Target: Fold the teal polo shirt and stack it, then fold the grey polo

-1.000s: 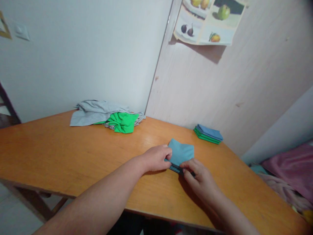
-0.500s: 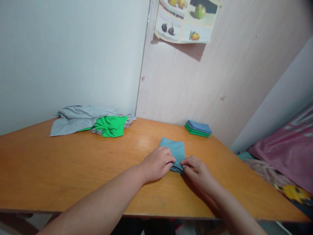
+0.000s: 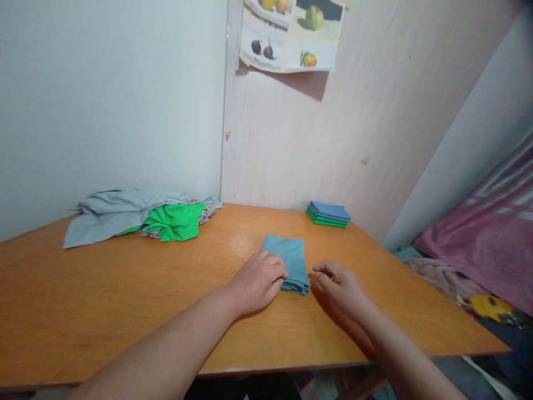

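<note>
A folded blue cloth (image 3: 289,260) lies flat on the orange wooden table (image 3: 125,300). My left hand (image 3: 257,280) rests on the cloth's near left edge with its fingers curled against the fabric. My right hand (image 3: 342,286) sits just right of the cloth, off it, fingers loosely curled with nothing in them. A small stack of folded blue and green cloths (image 3: 328,214) stands at the table's far right, near the wall.
A loose pile of grey (image 3: 112,214) and bright green fabric (image 3: 175,221) lies at the far left by the white wall. A fruit poster (image 3: 291,33) hangs on the wood panel wall. A pink blanket (image 3: 483,244) and clutter lie off the table's right side.
My right hand has let go of the cloth's near edge and drawn away to the right. The cloth now lies flat. The view has shifted to the right.
</note>
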`<state>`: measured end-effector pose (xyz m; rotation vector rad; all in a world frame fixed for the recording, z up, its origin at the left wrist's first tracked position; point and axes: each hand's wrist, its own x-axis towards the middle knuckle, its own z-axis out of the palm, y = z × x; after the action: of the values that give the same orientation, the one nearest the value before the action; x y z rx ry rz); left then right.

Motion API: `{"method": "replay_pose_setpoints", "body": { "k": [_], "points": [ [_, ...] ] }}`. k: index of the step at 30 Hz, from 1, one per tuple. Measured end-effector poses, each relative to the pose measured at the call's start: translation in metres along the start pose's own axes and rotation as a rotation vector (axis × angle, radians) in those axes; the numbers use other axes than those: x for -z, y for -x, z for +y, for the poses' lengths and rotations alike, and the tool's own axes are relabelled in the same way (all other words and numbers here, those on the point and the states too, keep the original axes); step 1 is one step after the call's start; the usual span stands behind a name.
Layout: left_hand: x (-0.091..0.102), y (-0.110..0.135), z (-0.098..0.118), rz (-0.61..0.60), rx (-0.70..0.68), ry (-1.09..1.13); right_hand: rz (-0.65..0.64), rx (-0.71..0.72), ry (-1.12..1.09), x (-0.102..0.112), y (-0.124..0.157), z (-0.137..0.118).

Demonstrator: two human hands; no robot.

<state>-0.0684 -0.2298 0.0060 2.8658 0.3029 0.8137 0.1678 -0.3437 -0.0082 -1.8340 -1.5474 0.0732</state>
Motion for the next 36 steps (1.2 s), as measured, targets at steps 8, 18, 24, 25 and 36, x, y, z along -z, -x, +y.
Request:
{"method": "replay_pose_setpoints", "body": {
  "k": [8,18,24,25,36],
  "points": [
    [0.000,0.000,-0.003,-0.006,-0.011,0.004,0.022,0.211,0.080,-0.008,-0.035,-0.029],
    [0.006,0.005,0.000,-0.034,-0.007,-0.009,-0.377,0.029,0.332,-0.045,-0.058,-0.025],
    [0.005,0.005,0.002,-0.067,0.004,-0.080,-0.288,-0.006,0.247,-0.045,-0.077,-0.006],
    [0.005,0.004,0.002,-0.067,0.005,-0.096,-0.254,0.004,0.226,-0.045,-0.082,-0.002],
    [0.019,0.010,-0.035,0.051,0.214,-0.256,-0.182,-0.022,0.128,-0.026,-0.072,0.015]
  ]
}}
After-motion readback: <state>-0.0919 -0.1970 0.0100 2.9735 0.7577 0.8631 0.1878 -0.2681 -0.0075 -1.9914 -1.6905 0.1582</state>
